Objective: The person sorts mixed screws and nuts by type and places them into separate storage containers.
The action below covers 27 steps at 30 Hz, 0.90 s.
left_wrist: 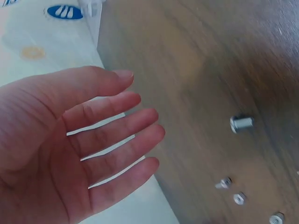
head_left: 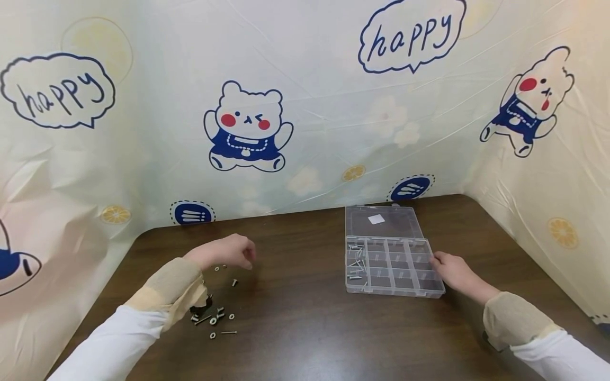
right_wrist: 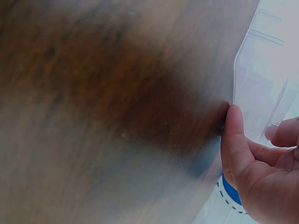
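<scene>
A clear compartment box stands on the brown table with its lid laid back; several screws lie in its left column of compartments. My right hand holds the box's right edge, and in the right wrist view the fingers of that hand are at the clear plastic wall. Above the table at the left is my left hand, its fingers relaxed and apart with nothing in them, as the left wrist view shows. Near it lies a short screw, large in the left wrist view.
Loose screws, washers and nuts lie on the table at the left, partly hidden by the left sleeve. A small white square is on the box lid. A printed cloth hangs behind and at both sides of the table.
</scene>
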### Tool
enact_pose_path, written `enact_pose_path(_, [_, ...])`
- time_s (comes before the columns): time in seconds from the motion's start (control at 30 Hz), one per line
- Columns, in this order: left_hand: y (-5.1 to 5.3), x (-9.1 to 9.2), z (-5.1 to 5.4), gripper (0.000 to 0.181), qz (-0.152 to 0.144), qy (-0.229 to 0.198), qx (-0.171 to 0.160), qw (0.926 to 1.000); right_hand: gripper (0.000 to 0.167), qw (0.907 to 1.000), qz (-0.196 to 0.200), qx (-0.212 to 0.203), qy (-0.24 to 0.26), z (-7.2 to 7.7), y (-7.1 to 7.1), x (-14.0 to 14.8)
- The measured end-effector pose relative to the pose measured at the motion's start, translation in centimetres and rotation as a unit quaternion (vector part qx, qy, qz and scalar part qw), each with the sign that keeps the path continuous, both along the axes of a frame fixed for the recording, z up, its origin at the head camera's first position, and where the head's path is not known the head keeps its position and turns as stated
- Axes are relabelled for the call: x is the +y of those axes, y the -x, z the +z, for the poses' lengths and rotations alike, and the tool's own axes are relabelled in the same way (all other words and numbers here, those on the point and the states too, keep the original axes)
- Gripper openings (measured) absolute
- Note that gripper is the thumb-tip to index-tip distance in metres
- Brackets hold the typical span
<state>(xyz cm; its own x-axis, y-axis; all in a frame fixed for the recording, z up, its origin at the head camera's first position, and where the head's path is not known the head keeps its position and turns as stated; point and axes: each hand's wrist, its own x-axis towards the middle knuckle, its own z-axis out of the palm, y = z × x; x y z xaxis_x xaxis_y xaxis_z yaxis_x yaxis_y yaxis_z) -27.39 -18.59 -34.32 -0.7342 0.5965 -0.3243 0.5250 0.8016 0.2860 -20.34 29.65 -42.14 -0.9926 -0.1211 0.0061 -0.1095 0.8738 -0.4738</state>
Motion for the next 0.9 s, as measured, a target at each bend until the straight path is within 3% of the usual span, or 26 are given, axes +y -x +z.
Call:
enact_pose_path(0.47, [0.5,-2.5,-0.6,0.013,0.121,-0.024,-0.004,0.9924,0.032,1.0,0.0,-0.002,0.006,-0.2,0.0,0.1])
enact_pose_path(0.7, [0.4,-3.1,-1.2,0.013,0.181,-0.035,-0.013,0.9827,0.033,0.9999,-0.002,-0.011,0.007,-0.2,0.0,0.2])
enact_pose_path(0.9, [0.5,-4.0,-2.3,0.012,0.228,-0.046,0.006,0.9725,0.033,0.9999,-0.002,-0.008,0.006,-0.3,0.0,0.1])
